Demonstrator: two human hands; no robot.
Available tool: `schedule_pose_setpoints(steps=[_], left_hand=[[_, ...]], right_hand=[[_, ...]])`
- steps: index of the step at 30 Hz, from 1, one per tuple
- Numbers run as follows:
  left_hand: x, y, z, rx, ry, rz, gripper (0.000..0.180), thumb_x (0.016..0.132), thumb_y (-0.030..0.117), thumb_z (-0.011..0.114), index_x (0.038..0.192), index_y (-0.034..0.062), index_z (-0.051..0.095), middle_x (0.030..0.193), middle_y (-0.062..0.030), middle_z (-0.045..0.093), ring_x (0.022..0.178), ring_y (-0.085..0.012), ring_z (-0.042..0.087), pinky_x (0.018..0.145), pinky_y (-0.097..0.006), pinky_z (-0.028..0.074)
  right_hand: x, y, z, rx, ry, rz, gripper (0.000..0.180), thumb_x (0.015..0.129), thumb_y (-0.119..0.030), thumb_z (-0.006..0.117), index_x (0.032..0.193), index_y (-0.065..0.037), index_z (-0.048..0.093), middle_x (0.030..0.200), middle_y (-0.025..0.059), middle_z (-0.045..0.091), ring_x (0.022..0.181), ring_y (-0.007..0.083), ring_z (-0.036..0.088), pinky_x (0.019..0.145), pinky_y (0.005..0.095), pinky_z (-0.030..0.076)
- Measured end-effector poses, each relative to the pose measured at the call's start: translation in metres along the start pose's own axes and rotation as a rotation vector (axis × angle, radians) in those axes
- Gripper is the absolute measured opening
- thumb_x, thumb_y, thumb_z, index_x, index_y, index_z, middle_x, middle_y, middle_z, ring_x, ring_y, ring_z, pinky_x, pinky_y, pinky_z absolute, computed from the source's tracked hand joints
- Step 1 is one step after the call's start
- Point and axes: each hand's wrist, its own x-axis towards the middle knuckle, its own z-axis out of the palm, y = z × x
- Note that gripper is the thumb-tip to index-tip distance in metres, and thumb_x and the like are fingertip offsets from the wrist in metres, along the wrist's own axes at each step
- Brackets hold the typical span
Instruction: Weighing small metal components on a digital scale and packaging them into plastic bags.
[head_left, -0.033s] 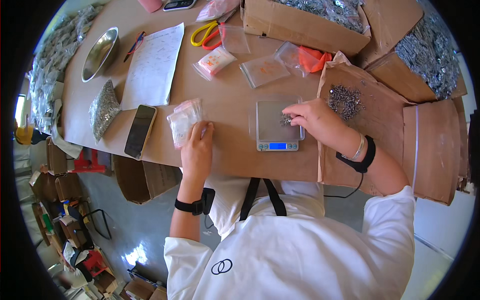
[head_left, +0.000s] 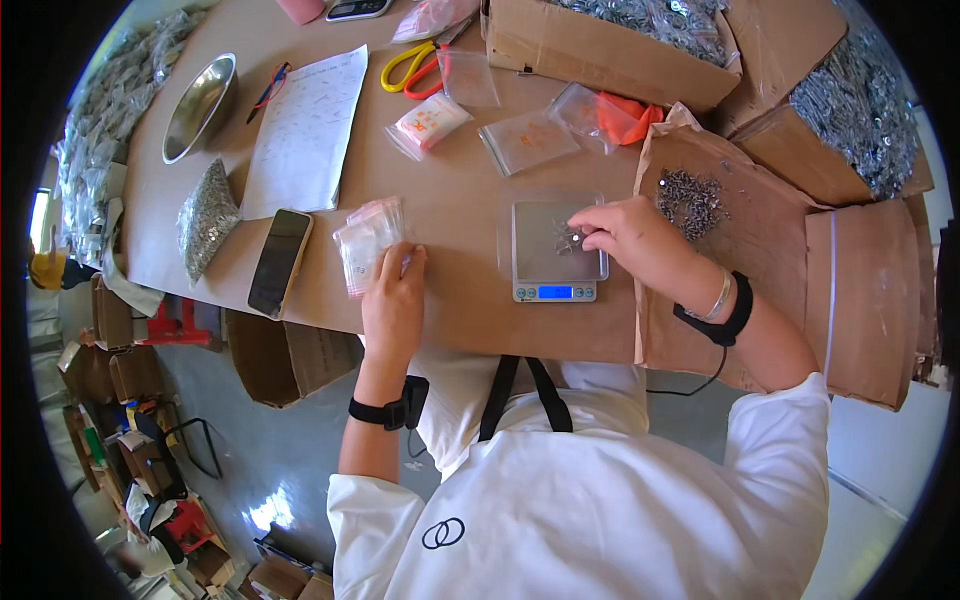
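Note:
My right hand (head_left: 618, 224) is over the metal pan of a small digital scale (head_left: 535, 245), its fingertips pinched. Several small metal screws (head_left: 563, 240) are spread on the pan beside and under those fingertips, and a few seem to be between them. My left hand (head_left: 394, 290) lies to the left of the scale, fingers curled on the near right edge of a stack of small clear zip bags (head_left: 368, 240). Its fingertips are partly hidden. A pile of the same kind of screws (head_left: 690, 203) lies on brown cardboard (head_left: 760, 265) right of the scale.
Left of the bags are a phone (head_left: 280, 262), a filled bag (head_left: 208, 222), a paper sheet (head_left: 308, 130) and a steel bowl (head_left: 202, 108). Farther back are scissors (head_left: 410, 72), packed bags (head_left: 430, 124) and cardboard boxes (head_left: 600, 55) of metal parts.
The screws under my right fingertips have spread out a little on the scale pan. My right hand has shifted very slightly; my left hand stays put.

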Motion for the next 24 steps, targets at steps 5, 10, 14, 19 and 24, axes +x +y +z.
schedule_pose_setpoints(steps=[5, 10, 14, 19, 24], left_hand=[[0.001, 0.005, 0.001, -0.067, 0.077, 0.04, 0.034, 0.084, -0.002, 0.063, 0.119, 0.0001, 0.066, 0.116, -0.0114, 0.06, 0.109, -0.0345, 0.059, 0.093, -0.044, 0.052], [-0.004, 0.004, 0.005, 0.107, 0.023, 0.079, 0.033, 0.085, 0.003, 0.064, 0.117, 0.0003, 0.064, 0.118, -0.009, 0.058, 0.113, -0.0278, 0.059, 0.09, -0.041, 0.054], [-0.001, 0.002, 0.008, 0.15, 0.108, 0.083, 0.027, 0.086, 0.004, 0.064, 0.112, 0.0047, 0.066, 0.111, -0.0056, 0.062, 0.108, -0.0253, 0.062, 0.085, -0.04, 0.054], [0.007, 0.016, -0.02, 0.04, 0.306, 0.027, 0.017, 0.087, 0.001, 0.067, 0.101, 0.0084, 0.07, 0.098, -0.0065, 0.067, 0.089, -0.0284, 0.066, 0.074, -0.04, 0.053], [-0.001, 0.034, -0.043, -0.143, 0.337, 0.033, 0.031, 0.084, -0.013, 0.059, 0.106, 0.0058, 0.071, 0.092, -0.0124, 0.064, 0.084, -0.0309, 0.065, 0.073, -0.038, 0.052]], right_hand=[[-0.005, -0.01, -0.018, 0.331, 0.047, 0.173, 0.013, 0.089, -0.003, 0.071, 0.101, 0.003, 0.07, 0.092, 0.0092, 0.074, 0.084, 0.0154, 0.071, 0.075, 0.0263, 0.055], [-0.011, -0.023, -0.047, 0.711, -0.027, 0.317, 0.011, 0.094, -0.006, 0.069, 0.101, 0.003, 0.068, 0.092, 0.005, 0.072, 0.081, 0.0108, 0.068, 0.078, 0.0237, 0.056], [-0.014, -0.042, -0.074, 1.096, -0.058, 0.386, 0.014, 0.097, -0.008, 0.064, 0.109, 0.0, 0.066, 0.101, 0.0051, 0.069, 0.087, 0.011, 0.067, 0.08, 0.0236, 0.056], [-0.011, -0.049, -0.104, 1.41, -0.104, 0.395, 0.024, 0.102, -0.015, 0.057, 0.119, 0.001, 0.063, 0.11, 0.0072, 0.066, 0.101, 0.013, 0.063, 0.09, 0.0251, 0.054], [-0.005, -0.042, -0.084, 1.176, -0.065, 0.308, 0.025, 0.102, -0.013, 0.055, 0.121, 0.003, 0.061, 0.113, 0.0086, 0.065, 0.105, 0.015, 0.063, 0.092, 0.0259, 0.054]])
